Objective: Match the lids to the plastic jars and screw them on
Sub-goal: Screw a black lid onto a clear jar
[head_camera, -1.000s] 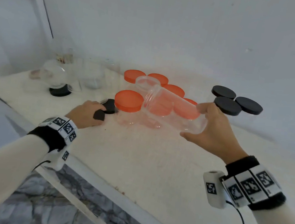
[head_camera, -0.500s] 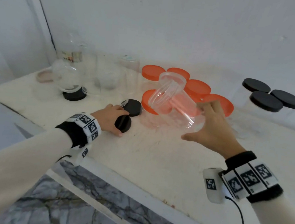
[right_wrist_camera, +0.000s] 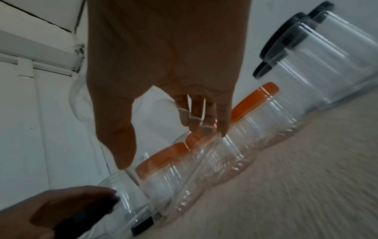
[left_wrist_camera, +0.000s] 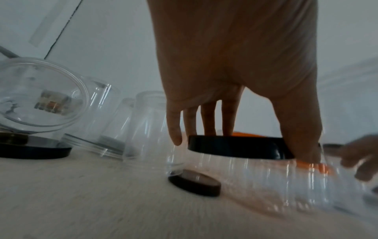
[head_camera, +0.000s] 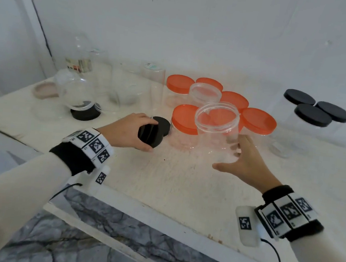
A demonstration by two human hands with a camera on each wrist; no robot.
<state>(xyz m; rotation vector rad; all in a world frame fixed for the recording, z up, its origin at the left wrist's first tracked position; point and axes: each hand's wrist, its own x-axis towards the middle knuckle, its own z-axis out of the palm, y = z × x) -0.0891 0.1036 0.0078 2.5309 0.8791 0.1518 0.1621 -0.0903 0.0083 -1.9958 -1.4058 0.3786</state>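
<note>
Pinching one black lid [head_camera: 150, 135] by its rim, the left grip [head_camera: 124, 131] has it up off the worktop [head_camera: 161, 189]. A second black lid [head_camera: 164, 124] lies just behind. The right grip [head_camera: 248, 163] wraps one open clear jar [head_camera: 216, 133], upright. Behind it stand at least five orange-lidded jars [head_camera: 185, 119], and three black-lidded jars [head_camera: 311, 115] stand far right.

Soft daylight; wrist views perhaps motion-blurred.

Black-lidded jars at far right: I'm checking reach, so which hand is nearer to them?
Right. The right hand, holding the open jar, is left of the black-lidded jars; the left hand, gripping a black lid, is farther left.
</note>
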